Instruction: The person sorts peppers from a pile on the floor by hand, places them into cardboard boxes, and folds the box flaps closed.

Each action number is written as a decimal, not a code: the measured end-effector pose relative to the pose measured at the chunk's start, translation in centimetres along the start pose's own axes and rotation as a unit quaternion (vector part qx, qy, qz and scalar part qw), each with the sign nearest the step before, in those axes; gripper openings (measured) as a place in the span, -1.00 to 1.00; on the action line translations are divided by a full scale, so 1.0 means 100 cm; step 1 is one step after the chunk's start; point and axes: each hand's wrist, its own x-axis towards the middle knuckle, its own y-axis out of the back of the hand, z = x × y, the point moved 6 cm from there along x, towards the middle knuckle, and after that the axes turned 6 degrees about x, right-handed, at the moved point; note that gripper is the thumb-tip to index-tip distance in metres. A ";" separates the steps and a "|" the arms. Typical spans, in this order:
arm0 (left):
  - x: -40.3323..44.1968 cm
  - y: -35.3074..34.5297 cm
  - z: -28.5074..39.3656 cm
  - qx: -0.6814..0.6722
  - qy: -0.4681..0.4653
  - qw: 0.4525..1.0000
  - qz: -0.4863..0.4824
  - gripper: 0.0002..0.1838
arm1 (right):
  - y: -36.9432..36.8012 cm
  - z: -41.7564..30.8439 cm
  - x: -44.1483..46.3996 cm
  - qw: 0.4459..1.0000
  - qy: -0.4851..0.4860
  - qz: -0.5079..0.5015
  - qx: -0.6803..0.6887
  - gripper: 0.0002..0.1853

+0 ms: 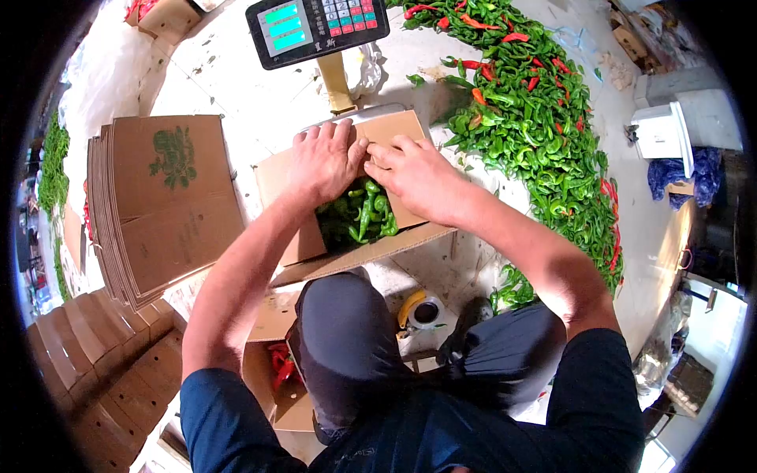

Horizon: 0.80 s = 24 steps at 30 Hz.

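An open cardboard box (280, 181) stands in front of me with green peppers (367, 211) inside. My left hand (325, 162) lies over the far side of the box, its fingers bent on a flap and its thumb turned inward. Beside it, my right hand (416, 175) has curled fingers on the same far flap (400, 124), close to the left thumb. Both hands partly hide the flap and the box's contents. The box's near flap (363, 254) is folded outward toward my knees.
Beyond the box rises a digital scale display (317, 27). Flattened cartons (181, 213) are stacked at left. A large heap of green and red peppers (544, 134) spreads at right. Below are a box with red peppers (282, 366), and a tape roll (426, 313) near my feet.
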 end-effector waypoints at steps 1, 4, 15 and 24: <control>-0.001 0.003 0.002 -0.002 -0.009 1.000 0.007 -0.36 | 0.000 0.000 -0.001 1.000 0.005 0.025 -0.005 -0.47; -0.004 0.003 0.003 -0.004 -0.038 0.998 0.042 -0.37 | -0.004 0.002 -0.002 0.997 0.012 0.074 0.000 -0.54; -0.036 0.009 0.007 -0.003 -0.217 0.976 -0.031 0.00 | -0.005 0.007 -0.005 0.998 -0.004 0.035 0.044 -0.52; -0.037 0.006 0.010 0.021 -0.242 0.970 -0.029 -0.12 | 0.022 -0.013 -0.023 0.982 -0.002 -0.104 0.158 0.07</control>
